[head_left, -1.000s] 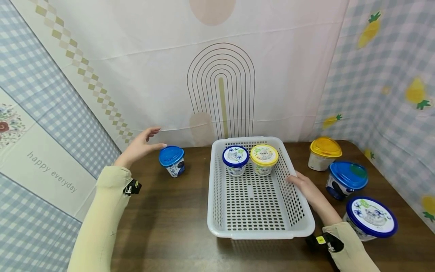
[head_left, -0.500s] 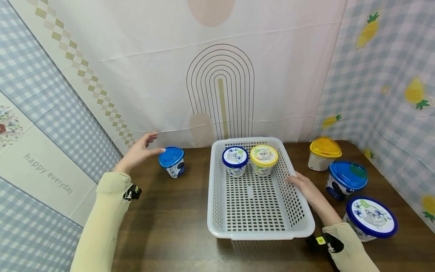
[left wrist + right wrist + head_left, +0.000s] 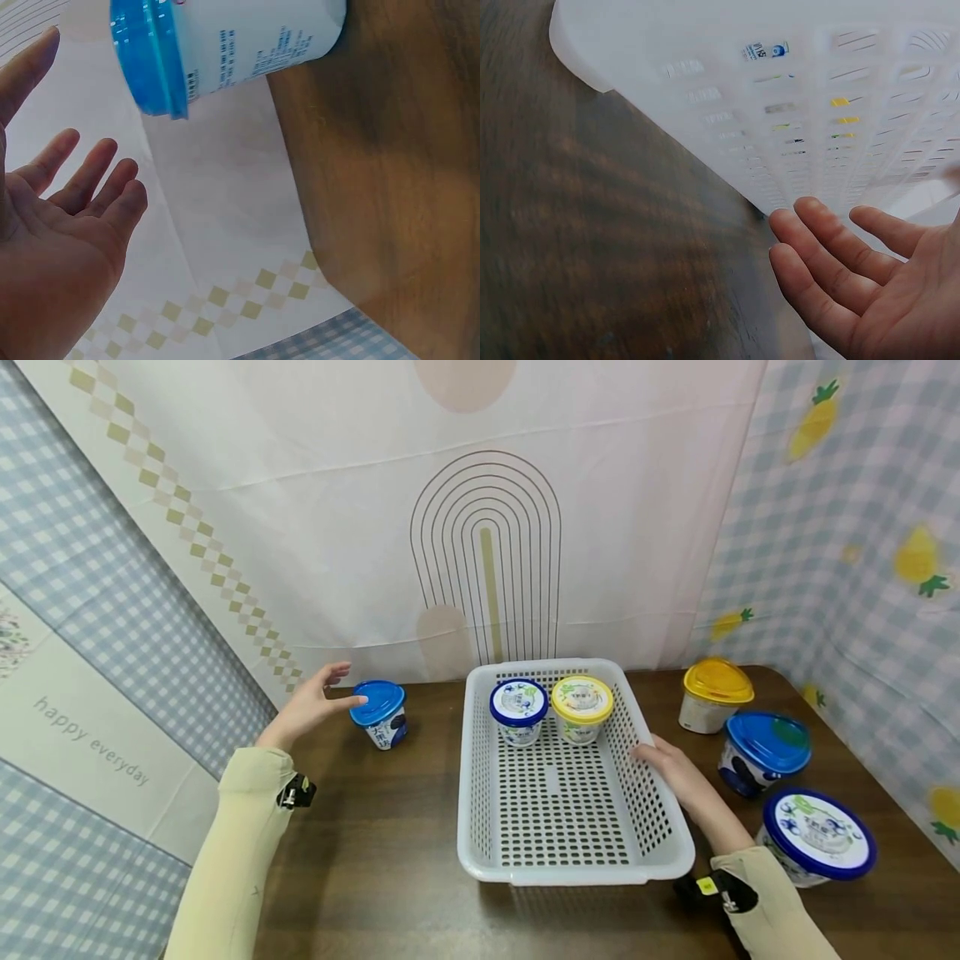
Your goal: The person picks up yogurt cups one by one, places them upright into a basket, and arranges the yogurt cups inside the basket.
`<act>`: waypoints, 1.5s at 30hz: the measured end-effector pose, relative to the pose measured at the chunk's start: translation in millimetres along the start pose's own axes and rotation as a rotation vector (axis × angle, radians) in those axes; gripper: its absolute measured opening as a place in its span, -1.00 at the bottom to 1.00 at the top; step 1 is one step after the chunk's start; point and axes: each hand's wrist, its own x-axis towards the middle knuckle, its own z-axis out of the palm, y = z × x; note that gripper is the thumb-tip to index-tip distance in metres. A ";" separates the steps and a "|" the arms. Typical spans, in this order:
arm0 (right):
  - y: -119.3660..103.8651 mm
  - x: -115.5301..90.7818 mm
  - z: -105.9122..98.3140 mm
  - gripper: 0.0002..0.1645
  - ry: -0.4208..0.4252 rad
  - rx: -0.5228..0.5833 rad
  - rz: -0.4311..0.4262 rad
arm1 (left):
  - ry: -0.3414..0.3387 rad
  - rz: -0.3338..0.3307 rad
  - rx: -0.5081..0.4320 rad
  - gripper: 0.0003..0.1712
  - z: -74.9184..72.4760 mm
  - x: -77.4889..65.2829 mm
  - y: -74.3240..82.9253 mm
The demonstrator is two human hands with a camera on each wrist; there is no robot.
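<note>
In the head view my left hand (image 3: 309,708) is held beside a small cup with a blue lid (image 3: 380,703), its thumb at the lid and its fingers spread apart. The left wrist view shows the palm facing that cup (image 3: 247,49), with a gap between them. My right hand (image 3: 675,774) grips the right side rim of a white perforated plastic basket (image 3: 576,873), thumb over the rim. Its other fingers (image 3: 829,251) are outside the basket wall. At the basket's back stand a blue-lidded tub (image 3: 519,703) and a yellow-lidded tub (image 3: 582,702).
Right of the basket, a yellow-lidded cup (image 3: 717,683), a blue-lidded cup (image 3: 765,743) and a larger tub with a blue-rimmed white lid (image 3: 817,835) stand on the brown wooden table (image 3: 375,868). Patterned cloth (image 3: 330,510) hangs behind and at both sides.
My left hand has lowered slightly beside the cup, bringing its thumb over the lid's edge. The right hand, basket and tubs have stayed in place.
</note>
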 end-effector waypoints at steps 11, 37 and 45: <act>0.5 -1.2 0.5 -0.15 -0.007 0.006 -0.001 | -0.016 -0.055 -0.015 0.03 12.3 -8.0 -12.6; 0.9 -0.7 -0.8 -0.16 -0.015 0.020 0.002 | -0.029 -0.071 -0.137 0.11 25.9 -7.8 -29.6; 0.8 -0.2 -0.7 -0.15 -0.003 0.020 0.003 | -0.016 -0.083 -0.162 0.15 32.2 -7.6 -35.3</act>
